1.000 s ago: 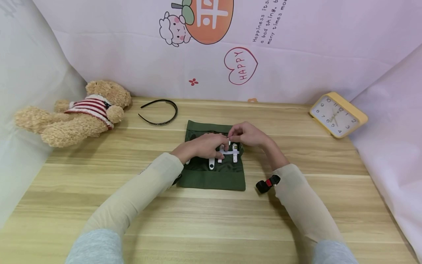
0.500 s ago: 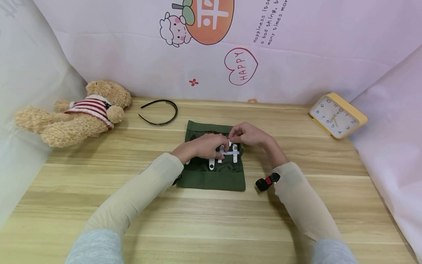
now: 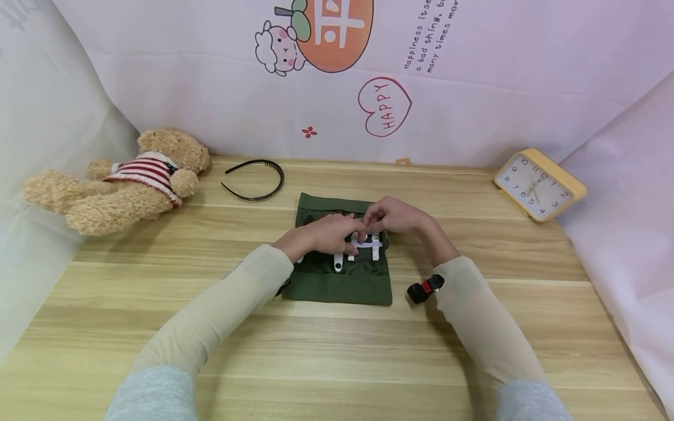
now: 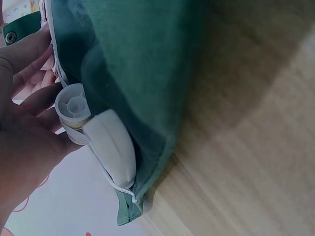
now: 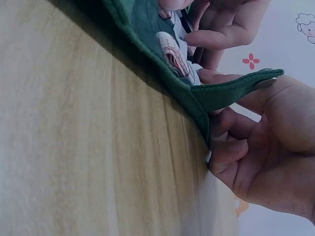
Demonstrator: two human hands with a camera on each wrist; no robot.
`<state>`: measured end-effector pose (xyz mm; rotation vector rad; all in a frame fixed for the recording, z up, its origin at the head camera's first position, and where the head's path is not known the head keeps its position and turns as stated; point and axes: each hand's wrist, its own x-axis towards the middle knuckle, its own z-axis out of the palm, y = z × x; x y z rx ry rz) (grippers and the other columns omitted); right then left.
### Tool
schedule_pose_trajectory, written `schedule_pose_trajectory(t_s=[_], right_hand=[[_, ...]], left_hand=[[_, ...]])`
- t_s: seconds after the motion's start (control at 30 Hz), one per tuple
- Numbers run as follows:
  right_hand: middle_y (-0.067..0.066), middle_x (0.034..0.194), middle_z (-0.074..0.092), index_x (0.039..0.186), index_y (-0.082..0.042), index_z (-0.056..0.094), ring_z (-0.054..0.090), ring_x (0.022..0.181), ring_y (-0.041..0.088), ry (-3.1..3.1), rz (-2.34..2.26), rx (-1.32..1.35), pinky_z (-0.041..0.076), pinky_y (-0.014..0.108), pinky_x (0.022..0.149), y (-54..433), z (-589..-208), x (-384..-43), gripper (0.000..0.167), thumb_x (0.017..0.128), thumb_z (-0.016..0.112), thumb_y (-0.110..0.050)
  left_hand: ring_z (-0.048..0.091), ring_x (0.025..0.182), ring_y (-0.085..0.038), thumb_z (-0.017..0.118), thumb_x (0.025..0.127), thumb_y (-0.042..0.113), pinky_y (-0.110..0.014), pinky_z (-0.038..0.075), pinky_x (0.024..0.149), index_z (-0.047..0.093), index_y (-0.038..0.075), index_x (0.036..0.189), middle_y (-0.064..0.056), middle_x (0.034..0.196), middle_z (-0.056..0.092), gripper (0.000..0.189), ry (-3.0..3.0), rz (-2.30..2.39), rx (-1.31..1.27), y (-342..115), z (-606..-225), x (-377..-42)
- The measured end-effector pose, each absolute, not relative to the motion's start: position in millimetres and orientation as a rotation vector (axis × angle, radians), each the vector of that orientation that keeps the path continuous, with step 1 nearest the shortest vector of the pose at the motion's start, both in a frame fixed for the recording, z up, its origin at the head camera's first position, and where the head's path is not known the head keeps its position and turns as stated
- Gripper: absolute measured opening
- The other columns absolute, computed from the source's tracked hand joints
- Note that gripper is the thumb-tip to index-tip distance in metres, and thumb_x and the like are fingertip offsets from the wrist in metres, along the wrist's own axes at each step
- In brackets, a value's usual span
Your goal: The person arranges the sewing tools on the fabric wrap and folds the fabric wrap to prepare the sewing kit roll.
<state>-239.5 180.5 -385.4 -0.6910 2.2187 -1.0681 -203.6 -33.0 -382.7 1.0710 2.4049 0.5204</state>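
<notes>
A dark green fabric pouch (image 3: 339,288) lies spread on the table, small items tucked under its white elastic band (image 3: 367,244). My left hand (image 3: 332,232) reaches across it, and thumb and index appear to pinch the band. At the upper right edge, my right hand (image 3: 392,215) has curled fingers around a small white piece, mostly hidden. One white item with a black dot (image 3: 338,263) shows below my left hand. In the left wrist view are a clear round plastic piece (image 4: 74,104) and a white rounded piece (image 4: 112,147). A red-and-white folded bundle (image 5: 172,53) shows in the right wrist view.
A teddy bear (image 3: 126,181) lies at the back left, with a black headband (image 3: 271,190) to its right. The yellow clock (image 3: 542,184) leans at the back right. A printed white cloth (image 3: 463,117) hangs behind the wooden table (image 3: 337,362).
My right hand has shifted slightly nearer the band, and the white piece at its fingertips has moved down towards the pouch. My left hand stays almost still.
</notes>
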Motion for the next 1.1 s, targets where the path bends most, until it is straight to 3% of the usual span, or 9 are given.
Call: schedule_pose_trajectory(t_s=[0.27, 0.47, 0.67, 0.8, 0.87, 0.93, 1.03, 1.1], right_hand=[[0.012, 0.093, 0.075, 0.1, 0.003, 0.076, 0.069, 0.089, 0.025, 2.186, -1.064, -0.698, 0.055, 0.034, 0.082, 180.7, -385.2, -240.3, 0.012, 0.093, 0.067, 0.005], [0.012, 0.091, 0.074, 0.098, 0.004, 0.074, 0.068, 0.085, 0.025, 2.215, -1.081, -0.755, 0.054, 0.033, 0.077, 181.5, -387.0, -240.9, 0.01, 0.094, 0.065, 0.005], [0.012, 0.088, 0.074, 0.097, 0.003, 0.077, 0.066, 0.082, 0.023, 2.236, -1.057, -0.736, 0.053, 0.033, 0.077, 181.8, -388.1, -241.2, 0.01, 0.092, 0.068, 0.003], [0.01, 0.089, 0.075, 0.097, 0.002, 0.078, 0.067, 0.084, 0.021, 2.284, -1.026, -0.749, 0.053, 0.033, 0.078, 182.0, -390.5, -242.6, 0.01, 0.094, 0.069, 0.0], [0.009, 0.091, 0.075, 0.098, 0.001, 0.078, 0.067, 0.085, 0.019, 2.303, -1.023, -0.762, 0.053, 0.033, 0.079, 182.5, -390.6, -242.4, 0.011, 0.095, 0.069, -0.002], [0.01, 0.094, 0.076, 0.1, 0.001, 0.079, 0.066, 0.084, 0.018, 2.317, -1.025, -0.767, 0.052, 0.031, 0.078, 183.1, -390.1, -242.0, 0.012, 0.096, 0.068, -0.003], [0.01, 0.096, 0.075, 0.103, 0.001, 0.079, 0.062, 0.081, 0.017, 2.336, -1.041, -0.761, 0.05, 0.03, 0.074, 185.1, -387.2, -240.4, 0.014, 0.097, 0.067, -0.005], [0.01, 0.097, 0.074, 0.104, 0.001, 0.079, 0.059, 0.08, 0.019, 2.358, -1.049, -0.735, 0.048, 0.03, 0.071, 186.8, -385.2, -239.5, 0.015, 0.097, 0.067, -0.006]], left_hand=[[0.026, 0.15, -0.037, 0.071, 0.098, 0.024, -0.052, 0.029, 0.116, 0.063, 0.017, 0.112, 0.001, 0.116, 0.065, 0.017, 2.41, 0.509, 1.09, -32.5, -383.2, -203.9], [0.024, 0.15, -0.037, 0.071, 0.098, 0.024, -0.053, 0.028, 0.117, 0.063, 0.017, 0.112, 0.001, 0.114, 0.065, 0.018, 2.402, 0.522, 1.08, -33.1, -382.2, -204.0], [0.024, 0.151, -0.037, 0.072, 0.097, 0.024, -0.054, 0.027, 0.118, 0.064, 0.017, 0.113, -0.002, 0.133, 0.061, 0.019, 2.402, 0.518, 1.074, -32.7, -381.8, -203.8], [0.026, 0.15, -0.035, 0.072, 0.097, 0.024, -0.049, 0.034, 0.113, 0.065, 0.017, 0.114, -0.001, 0.133, 0.061, 0.019, 2.399, 0.539, 1.068, -33.1, -381.3, -204.6], [0.044, 0.141, -0.031, 0.071, 0.098, 0.024, -0.043, 0.043, 0.103, 0.066, 0.016, 0.114, 0.001, 0.124, 0.063, 0.019, 2.399, 0.573, 1.062, -34.0, -380.5, -205.3], [0.059, 0.119, -0.025, 0.07, 0.099, 0.023, -0.038, 0.047, 0.09, 0.066, 0.015, 0.115, 0.001, 0.111, 0.065, 0.019, 2.395, 0.615, 1.046, -35.6, -379.4, -206.1], [0.06, 0.089, -0.02, 0.068, 0.1, 0.022, -0.035, 0.047, 0.08, 0.067, 0.014, 0.118, 0.001, 0.107, 0.065, 0.019, 2.403, 0.659, 1.03, -38.9, -377.1, -208.1], [0.059, 0.089, -0.017, 0.066, 0.101, 0.022, -0.035, 0.048, 0.082, 0.067, 0.013, 0.119, 0.0, 0.112, 0.066, 0.02, 2.419, 0.669, 1.026, -41.7, -375.4, -210.0]])
